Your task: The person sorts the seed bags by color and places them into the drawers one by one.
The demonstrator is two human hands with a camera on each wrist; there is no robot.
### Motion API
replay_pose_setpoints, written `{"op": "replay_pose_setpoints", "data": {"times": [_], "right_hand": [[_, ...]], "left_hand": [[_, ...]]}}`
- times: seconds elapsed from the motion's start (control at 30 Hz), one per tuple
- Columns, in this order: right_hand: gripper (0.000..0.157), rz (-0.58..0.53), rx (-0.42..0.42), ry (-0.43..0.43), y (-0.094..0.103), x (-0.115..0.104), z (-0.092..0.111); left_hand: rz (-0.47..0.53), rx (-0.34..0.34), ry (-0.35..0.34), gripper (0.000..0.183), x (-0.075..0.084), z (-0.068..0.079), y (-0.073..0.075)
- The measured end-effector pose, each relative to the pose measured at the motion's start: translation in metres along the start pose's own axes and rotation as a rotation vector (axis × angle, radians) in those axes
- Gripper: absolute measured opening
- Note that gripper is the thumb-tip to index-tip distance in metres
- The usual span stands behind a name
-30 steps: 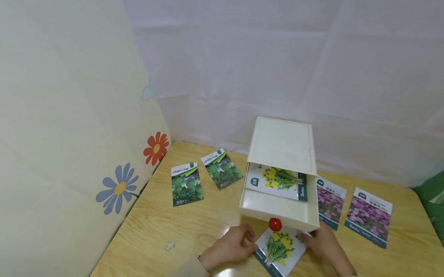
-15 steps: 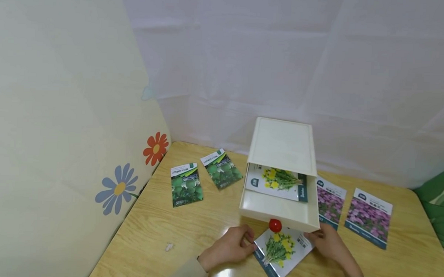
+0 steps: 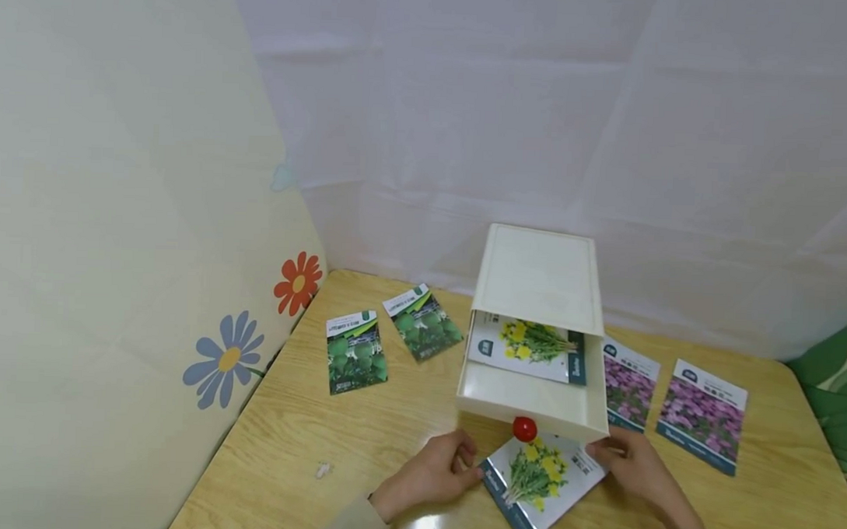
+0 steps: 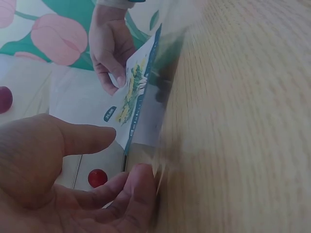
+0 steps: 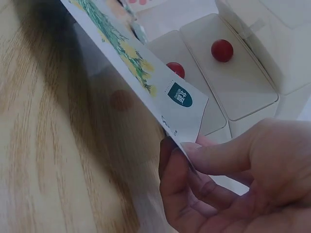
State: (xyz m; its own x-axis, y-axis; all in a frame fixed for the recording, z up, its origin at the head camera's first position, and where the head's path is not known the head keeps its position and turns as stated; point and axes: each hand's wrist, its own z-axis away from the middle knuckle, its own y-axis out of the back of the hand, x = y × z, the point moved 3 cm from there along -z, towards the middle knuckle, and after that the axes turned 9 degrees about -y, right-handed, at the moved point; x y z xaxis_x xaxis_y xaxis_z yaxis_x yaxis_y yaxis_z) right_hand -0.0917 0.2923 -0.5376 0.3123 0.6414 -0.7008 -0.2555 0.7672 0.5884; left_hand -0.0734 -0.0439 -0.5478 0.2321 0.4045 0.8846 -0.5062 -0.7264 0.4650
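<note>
A white seed packet (image 3: 549, 483) with yellow flowers and a dark teal band is tilted just above the tabletop, in front of the pulled-out white drawer (image 3: 531, 398). My right hand (image 3: 637, 468) pinches its upper right corner between thumb and fingers, plain in the right wrist view. At the opposite corner is my left hand (image 3: 426, 475), loosely bent. In the left wrist view a gap shows between its thumb and fingers, beside the packet's edge (image 4: 131, 104); whether they touch it I cannot tell. Inside the drawer lies a matching packet (image 3: 525, 350).
The white cabinet (image 3: 538, 276) stands against the back cloth, red knobs (image 5: 222, 50) on its drawers. Two green-leaf packets (image 3: 357, 352) lie left, two pink-flower packets (image 3: 704, 414) right. A small pale scrap (image 3: 323, 470) sits front left on the wooden table (image 3: 284, 439).
My right hand has moved a little to the right and drawn the packet's right corner with it, so more of its printed top shows. The left hand stays nearly in place.
</note>
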Motion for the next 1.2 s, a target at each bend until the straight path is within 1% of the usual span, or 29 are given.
{"op": "replay_pose_setpoints", "data": {"times": [0.1,0.17,0.23,0.3,0.4,0.47,0.53,0.63,0.77,0.93,1.07,1.2], "right_hand": [[0.036,-0.029,-0.013,-0.019,0.0,0.0,0.001],[0.038,-0.061,-0.024,-0.047,-0.001,0.001,0.002],[0.041,-0.099,-0.041,-0.062,-0.003,0.002,0.004],[0.043,-0.118,-0.051,-0.06,-0.004,0.002,0.005],[0.046,-0.147,-0.061,-0.055,-0.006,0.004,0.006],[0.048,-0.157,-0.07,-0.053,-0.008,0.004,0.007],[0.048,-0.185,-0.079,-0.063,-0.009,0.005,0.008],[0.045,-0.21,-0.094,-0.049,-0.011,0.006,0.009],[0.042,-0.24,-0.1,-0.03,-0.012,0.007,0.011],[0.042,-0.272,-0.113,-0.073,-0.017,0.009,0.013],[0.045,-0.336,-0.166,-0.117,-0.023,0.011,0.016],[0.045,-0.379,-0.233,-0.125,-0.028,0.012,0.018]], "left_hand": [[0.021,-0.008,0.015,0.026,0.0,0.001,0.0],[0.034,-0.013,0.025,0.025,0.0,0.001,-0.001],[0.078,-0.016,0.038,0.023,-0.001,0.002,-0.004],[0.178,-0.019,0.051,0.022,-0.004,0.002,-0.008],[0.402,-0.016,0.084,0.018,-0.01,0.002,-0.017],[0.528,-0.004,0.111,0.015,-0.014,0.002,-0.024],[0.595,0.02,0.132,0.013,-0.017,0.002,-0.029],[0.623,0.084,0.151,0.016,-0.019,0.002,-0.032],[0.665,0.16,0.161,0.018,-0.017,0.002,-0.03],[0.704,0.178,0.171,0.017,-0.014,0.003,-0.026],[0.686,0.189,0.185,0.015,-0.014,0.005,-0.023],[0.657,0.199,0.195,0.014,-0.017,0.005,-0.02]]}}
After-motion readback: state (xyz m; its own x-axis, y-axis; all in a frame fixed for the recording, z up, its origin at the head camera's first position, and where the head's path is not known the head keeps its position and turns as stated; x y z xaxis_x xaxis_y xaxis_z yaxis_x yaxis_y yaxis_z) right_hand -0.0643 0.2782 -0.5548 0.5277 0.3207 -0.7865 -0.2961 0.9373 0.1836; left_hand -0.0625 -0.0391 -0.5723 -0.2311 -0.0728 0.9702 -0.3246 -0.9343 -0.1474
